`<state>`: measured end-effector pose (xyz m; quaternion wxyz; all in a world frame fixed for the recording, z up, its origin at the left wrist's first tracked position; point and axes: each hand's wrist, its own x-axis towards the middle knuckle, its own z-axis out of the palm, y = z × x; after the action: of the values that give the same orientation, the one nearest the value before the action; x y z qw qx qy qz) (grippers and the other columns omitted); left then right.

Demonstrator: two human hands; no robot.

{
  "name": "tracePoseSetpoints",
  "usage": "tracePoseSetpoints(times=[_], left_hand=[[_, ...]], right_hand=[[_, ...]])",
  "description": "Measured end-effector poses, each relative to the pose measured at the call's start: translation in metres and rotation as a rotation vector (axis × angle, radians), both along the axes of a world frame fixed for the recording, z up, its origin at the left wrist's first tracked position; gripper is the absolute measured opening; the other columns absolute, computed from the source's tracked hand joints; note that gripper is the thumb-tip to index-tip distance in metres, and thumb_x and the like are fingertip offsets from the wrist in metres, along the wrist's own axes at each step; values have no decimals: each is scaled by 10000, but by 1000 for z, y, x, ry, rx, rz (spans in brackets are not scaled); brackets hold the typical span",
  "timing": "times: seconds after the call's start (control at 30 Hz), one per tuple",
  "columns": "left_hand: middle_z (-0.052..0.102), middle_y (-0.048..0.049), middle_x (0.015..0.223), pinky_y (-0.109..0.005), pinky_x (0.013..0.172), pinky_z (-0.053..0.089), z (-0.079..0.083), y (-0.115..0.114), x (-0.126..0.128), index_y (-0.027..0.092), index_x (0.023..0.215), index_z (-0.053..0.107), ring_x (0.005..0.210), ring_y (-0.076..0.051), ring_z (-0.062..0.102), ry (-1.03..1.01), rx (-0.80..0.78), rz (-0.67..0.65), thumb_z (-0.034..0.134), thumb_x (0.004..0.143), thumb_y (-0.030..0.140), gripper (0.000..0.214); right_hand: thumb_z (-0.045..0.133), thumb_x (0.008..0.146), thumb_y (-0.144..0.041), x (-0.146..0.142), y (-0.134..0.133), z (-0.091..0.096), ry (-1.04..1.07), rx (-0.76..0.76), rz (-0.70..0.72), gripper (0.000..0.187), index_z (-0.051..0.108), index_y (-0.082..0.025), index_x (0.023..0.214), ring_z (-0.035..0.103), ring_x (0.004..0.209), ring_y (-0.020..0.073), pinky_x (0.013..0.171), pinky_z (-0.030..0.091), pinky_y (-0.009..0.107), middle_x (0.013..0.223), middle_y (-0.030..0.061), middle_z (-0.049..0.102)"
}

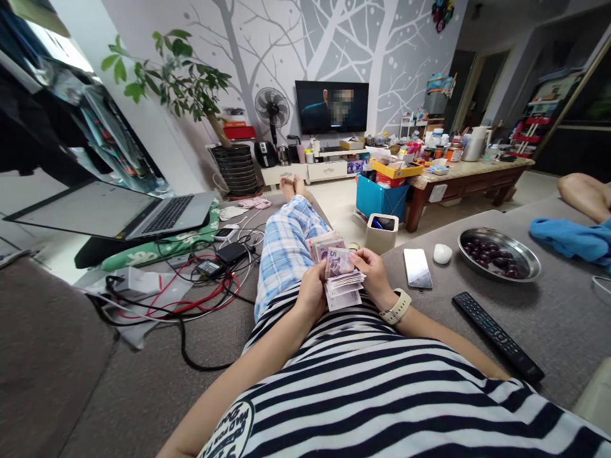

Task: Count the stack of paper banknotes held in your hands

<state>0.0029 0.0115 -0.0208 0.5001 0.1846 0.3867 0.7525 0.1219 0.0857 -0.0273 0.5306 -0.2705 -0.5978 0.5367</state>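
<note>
A stack of banknotes [340,262] is held over my lap, the top note purple with a 5 on it. My left hand [312,289] is closed around the stack's left side. With thumb and fingers, my right hand [371,272] pinches the upper right edge of the notes. The lower ends of several notes fan out below, pale side showing. More banknotes [321,244], greenish and pink, lie on my plaid trousers [281,251] just beyond the stack. A pale watch sits on my right wrist [397,306].
On the sofa to my right are a phone [417,268], a white earbud case [442,254], a metal bowl [529,277] of dark fruit and a remote control [496,334]. Tangled cables [224,296] and a laptop [162,213] are at left. A bin [382,235] stands ahead. Another person's leg [585,196] shows at right.
</note>
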Motion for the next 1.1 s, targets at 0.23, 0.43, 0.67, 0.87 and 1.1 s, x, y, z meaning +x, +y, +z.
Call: tracePoseSetpoints(times=[0.23, 0.43, 0.67, 0.87, 1.1], left_hand=[[812, -115, 875, -419, 976, 585, -1, 3, 0, 110, 890, 749, 1039, -315, 765, -18, 13, 32, 751, 751, 279, 219], [813, -103, 874, -409, 980, 581, -1, 1, 0, 118, 874, 754, 1027, -303, 765, 11, 10, 38, 755, 745, 271, 200], [812, -104, 881, -414, 985, 582, -1, 0, 1, 116, 876, 756, 1023, -301, 765, 6, 14, 35, 756, 742, 277, 209], [810, -98, 866, -423, 983, 588, -2, 1, 1, 129, 872, 741, 1023, -303, 769, -12, 9, 28, 767, 747, 272, 192], [821, -115, 955, -423, 983, 586, 3, -4, 4, 139, 913, 752, 1000, -299, 775, -7, 19, -9, 759, 744, 294, 230]], right_hand=[[764, 745, -619, 0, -4, 2, 58, 7, 45, 447, 614, -208, 657, 446, 590, 133, 569, 383, 283, 612, -25, 546], [757, 760, -601, 0, -5, 1, 68, 4, 40, 423, 625, -209, 672, 455, 591, 136, 562, 387, 282, 618, -23, 554], [747, 773, -585, 0, -5, 1, 65, -2, 45, 394, 656, -207, 705, 473, 599, 142, 567, 401, 284, 634, -16, 582], [734, 785, -636, 1, -4, -1, 58, 23, 40, 442, 639, -215, 687, 472, 593, 145, 577, 398, 289, 625, -16, 579], [700, 791, -727, 0, -4, -2, 38, -2, 83, 509, 607, -236, 694, 449, 531, 151, 565, 382, 310, 563, -11, 574]])
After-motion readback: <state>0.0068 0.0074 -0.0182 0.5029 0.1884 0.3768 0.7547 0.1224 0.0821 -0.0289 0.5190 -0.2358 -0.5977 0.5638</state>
